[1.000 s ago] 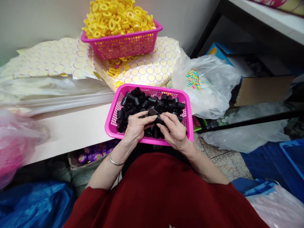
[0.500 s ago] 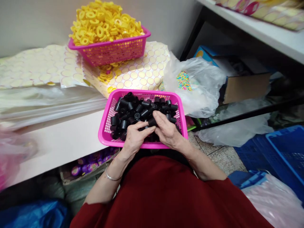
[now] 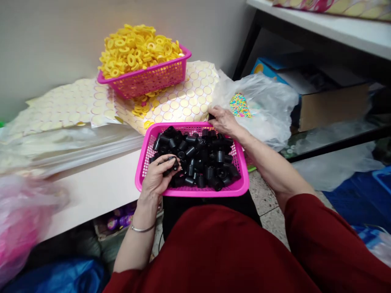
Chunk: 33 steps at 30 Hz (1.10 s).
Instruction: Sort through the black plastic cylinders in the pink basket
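And our hands part! Our right hand (image 3: 223, 121) has swung out past the rim at one o'clock, pinching a dark piece (image 3: 210, 116), mostly hidden, so we can't swear to its shape. Our left hand (image 3: 155, 174) stays at eight o'clock, fingers closed on a black cap (image 3: 175, 163): the two-handed handling is broken off. Black cylinders (image 3: 191, 152) fill the pink basket (image 3: 139, 173); yellow rings (image 3: 137, 51) heap up at eleven, coloured beads (image 3: 240, 105) at two.

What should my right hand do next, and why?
Perhaps move the right hand toward the left hand: it's at the basket's far rim, seemingly pinching something dark, while the left hand holds a black piece.
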Available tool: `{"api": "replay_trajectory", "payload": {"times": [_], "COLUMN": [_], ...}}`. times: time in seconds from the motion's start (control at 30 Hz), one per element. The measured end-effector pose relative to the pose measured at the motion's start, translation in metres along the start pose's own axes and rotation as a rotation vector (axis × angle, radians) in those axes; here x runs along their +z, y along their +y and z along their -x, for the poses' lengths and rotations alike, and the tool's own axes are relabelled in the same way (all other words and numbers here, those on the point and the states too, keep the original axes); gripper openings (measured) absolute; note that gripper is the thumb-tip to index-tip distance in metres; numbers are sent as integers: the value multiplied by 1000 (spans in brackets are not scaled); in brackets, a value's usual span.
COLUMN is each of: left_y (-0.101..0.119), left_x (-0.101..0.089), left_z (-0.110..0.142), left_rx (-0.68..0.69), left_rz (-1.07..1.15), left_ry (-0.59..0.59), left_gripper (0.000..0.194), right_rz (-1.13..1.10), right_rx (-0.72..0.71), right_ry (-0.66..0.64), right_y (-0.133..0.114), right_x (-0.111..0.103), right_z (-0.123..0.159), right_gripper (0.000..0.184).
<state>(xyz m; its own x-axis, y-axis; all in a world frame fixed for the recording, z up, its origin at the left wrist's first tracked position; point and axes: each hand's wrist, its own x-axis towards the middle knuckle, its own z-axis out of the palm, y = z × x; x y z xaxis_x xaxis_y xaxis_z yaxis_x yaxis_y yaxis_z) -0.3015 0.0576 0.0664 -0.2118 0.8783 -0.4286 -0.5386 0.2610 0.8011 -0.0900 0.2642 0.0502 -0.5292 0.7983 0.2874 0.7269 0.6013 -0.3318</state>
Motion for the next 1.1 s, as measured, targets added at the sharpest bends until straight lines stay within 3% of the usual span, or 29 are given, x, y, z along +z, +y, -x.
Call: {"api": "replay_trajectory", "payload": {"times": [0.07, 0.13, 0.2, 0.27, 0.33, 0.43, 0.53, 0.73, 0.87, 1.0, 1.1], "left_y": [1, 0, -2, -2, -3, -3, -3, -12, -10, 4, 11], "left_x": [-1, 0, 3, 6, 8, 9, 8, 14, 16, 10, 3], "left_z": [0, 0, 0, -1, -2, -3, -3, -4, -5, -1, 1], "left_rx": [-19, -3, 10, -11, -52, -63, -53, -139, -134, -23, 113], "left_rz": [32, 47, 59, 67, 50, 7, -5, 7, -21, -101, -132], "left_ry": [-28, -48, -70, -96, -125, -184, -242, -204, -215, -206, -154], "left_gripper": [29, 30, 30, 26, 26, 42, 53, 61, 71, 50, 33], "right_rz": [-1, -22, -70, -169, -322, -551, -689, -931, -1009, -908, -737], "right_rx": [17, 15, -24, -113, -246, -457, -560, -451, -261, -58, -57], "right_ry": [-27, 43, 136, 141, 37, -180, -329, -360, -296, -159, -129], "right_y": [6, 3, -10, -34, -62, -99, -116, -116, -106, -75, -52], "right_x": [7, 7, 3, -4, -12, -19, -19, -6, -7, -19, -26], "right_z": [-8, -5, 7, 23, 41, 58, 64, 74, 83, 87, 91], "right_gripper": [21, 21, 20, 19, 20, 25, 26, 26, 27, 34, 35]}}
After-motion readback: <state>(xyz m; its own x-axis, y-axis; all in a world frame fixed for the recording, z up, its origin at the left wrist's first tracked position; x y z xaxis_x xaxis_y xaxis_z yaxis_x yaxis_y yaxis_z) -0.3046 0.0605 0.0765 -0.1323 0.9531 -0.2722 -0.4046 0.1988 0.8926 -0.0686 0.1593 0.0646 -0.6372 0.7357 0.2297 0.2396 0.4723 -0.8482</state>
